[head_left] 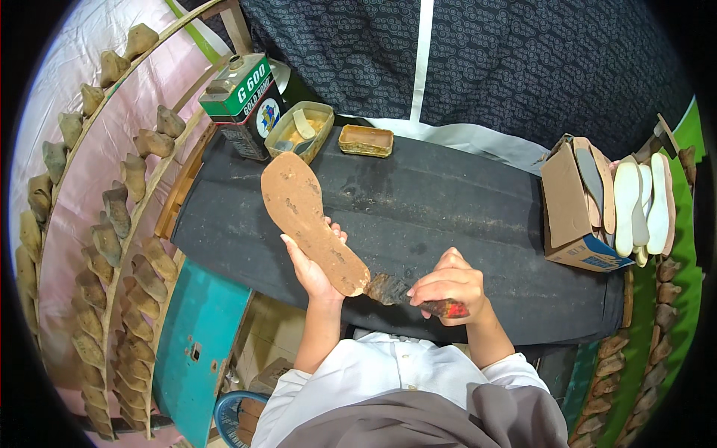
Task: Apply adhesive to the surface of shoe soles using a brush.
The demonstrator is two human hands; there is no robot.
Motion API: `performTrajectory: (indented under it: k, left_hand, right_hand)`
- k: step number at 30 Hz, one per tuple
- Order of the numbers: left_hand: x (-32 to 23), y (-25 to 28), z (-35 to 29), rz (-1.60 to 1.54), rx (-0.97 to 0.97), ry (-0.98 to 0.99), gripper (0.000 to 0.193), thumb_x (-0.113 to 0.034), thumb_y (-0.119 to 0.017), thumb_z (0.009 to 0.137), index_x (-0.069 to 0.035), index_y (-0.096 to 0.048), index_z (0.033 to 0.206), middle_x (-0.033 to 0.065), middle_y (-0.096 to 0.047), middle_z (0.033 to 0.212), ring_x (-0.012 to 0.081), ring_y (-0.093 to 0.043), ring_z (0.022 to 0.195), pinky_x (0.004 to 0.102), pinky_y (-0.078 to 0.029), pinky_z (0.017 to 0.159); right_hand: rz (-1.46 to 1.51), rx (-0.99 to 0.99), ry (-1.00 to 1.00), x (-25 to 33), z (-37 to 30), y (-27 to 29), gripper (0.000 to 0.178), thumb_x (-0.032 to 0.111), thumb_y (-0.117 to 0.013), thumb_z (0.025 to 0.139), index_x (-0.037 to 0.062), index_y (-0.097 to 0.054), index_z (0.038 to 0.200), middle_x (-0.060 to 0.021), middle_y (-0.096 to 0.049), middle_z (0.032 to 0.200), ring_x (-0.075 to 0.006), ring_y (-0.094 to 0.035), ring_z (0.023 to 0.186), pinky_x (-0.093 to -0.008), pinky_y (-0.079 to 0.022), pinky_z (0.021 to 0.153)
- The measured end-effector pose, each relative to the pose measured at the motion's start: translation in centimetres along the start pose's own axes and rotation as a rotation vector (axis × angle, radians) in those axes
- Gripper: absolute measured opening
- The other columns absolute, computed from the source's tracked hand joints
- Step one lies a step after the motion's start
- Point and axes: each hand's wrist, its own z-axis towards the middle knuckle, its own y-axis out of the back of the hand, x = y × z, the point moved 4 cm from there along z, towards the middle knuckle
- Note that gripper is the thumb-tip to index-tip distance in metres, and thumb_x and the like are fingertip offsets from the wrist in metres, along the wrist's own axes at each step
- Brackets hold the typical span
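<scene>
The left hand was clamped under a flat tan sole-shaped insole board, fingers curled around its edge, holding it tilted above the black-covered tabletop with the toe pointing toward eleven o'clock. The right hand was closed around the red-handled glue brush, whose clotted dark bristles touched the heel end of the board, at about three o'clock from the left wrist.

The likeliest trouble, as I judged it, was glue running off the heel edge onto the left palm or the white sleeve below, since the board sloped down toward the body. A heavy stroke could also flex the thin board or twist it out of the hand's grip.

Counted: one board in hand, one brush. At twelve o'clock on the tabletop stood one green-and-white metal adhesive can, one open rectangular tub of yellowish glue and one small amber tray. At two o'clock one brown cardboard box held upright insoles, roughly eight, white and tan; the exact number was hard to tell. Wooden shoe lasts lined racks at nine o'clock, too many to count.
</scene>
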Motion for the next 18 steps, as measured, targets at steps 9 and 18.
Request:
performTrajectory:
  k: [9,18]
  left_hand:
    - [0.3,-1.0,-0.9,0.177,-0.113,-0.179,0.063,-0.057,-0.023,0.094,-0.003,-0.046,0.117,0.0109,-0.052,0.097,0.0199,-0.051,0.085,0.0328,-0.044,0.076]
    - [-0.5,-0.6,-0.8,0.148,-0.121,-0.225,0.060,-0.055,-0.025,0.095,-0.003,-0.047,0.117,0.0095,-0.052,0.095,0.0192,-0.051,0.084,0.0338,-0.043,0.076]
  right_hand:
    - [0.054,0.064,0.104,1.1,0.3,-0.7,0.014,0.016,-0.073,0.067,0.0114,-0.070,0.080,0.0014,-0.068,0.083,-0.0126,-0.049,0.062,-0.0258,-0.035,0.061]
    - [-0.180,-0.040,0.053,0.6,0.3,0.5,0.015,0.025,-0.075,0.066,0.0138,-0.069,0.074,0.0030,-0.067,0.075,-0.0116,-0.048,0.060,-0.0264,-0.035,0.059]
